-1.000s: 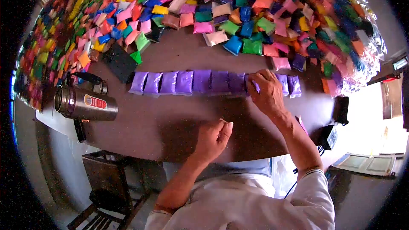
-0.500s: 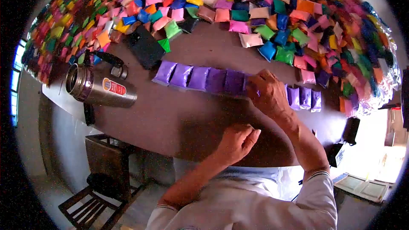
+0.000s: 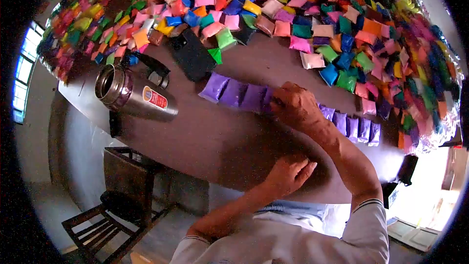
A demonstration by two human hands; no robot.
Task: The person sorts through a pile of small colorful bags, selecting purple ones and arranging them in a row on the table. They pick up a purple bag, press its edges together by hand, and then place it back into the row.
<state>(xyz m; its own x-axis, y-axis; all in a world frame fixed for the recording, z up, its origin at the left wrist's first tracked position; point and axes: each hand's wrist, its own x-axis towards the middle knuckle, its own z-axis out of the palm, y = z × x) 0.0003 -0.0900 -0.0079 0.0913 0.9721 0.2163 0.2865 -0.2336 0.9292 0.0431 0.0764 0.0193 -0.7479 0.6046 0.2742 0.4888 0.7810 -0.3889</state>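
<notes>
A row of small purple packets (image 3: 233, 92) runs across the brown table, flat and wide on the left. On the right the packets (image 3: 352, 128) look narrower and stand closer together. My right hand (image 3: 297, 106) is over the middle of the row, its bent fingers closed on a purple packet at their tips and hiding part of the row. My left hand (image 3: 291, 172) rests nearer to me, above the table's front part, fingers curled in and thumb against them. Nothing shows in it.
A steel thermos flask (image 3: 139, 95) lies on its side at the left, a black phone (image 3: 191, 55) behind it. Many coloured packets (image 3: 273, 7) are heaped along the far side of the table. A wooden chair (image 3: 124, 186) stands at the lower left.
My right hand has moved left along the row; fewer wide packets show left of it, more narrow ones right of it. My left hand stays curled. The whole view has shifted slightly.
</notes>
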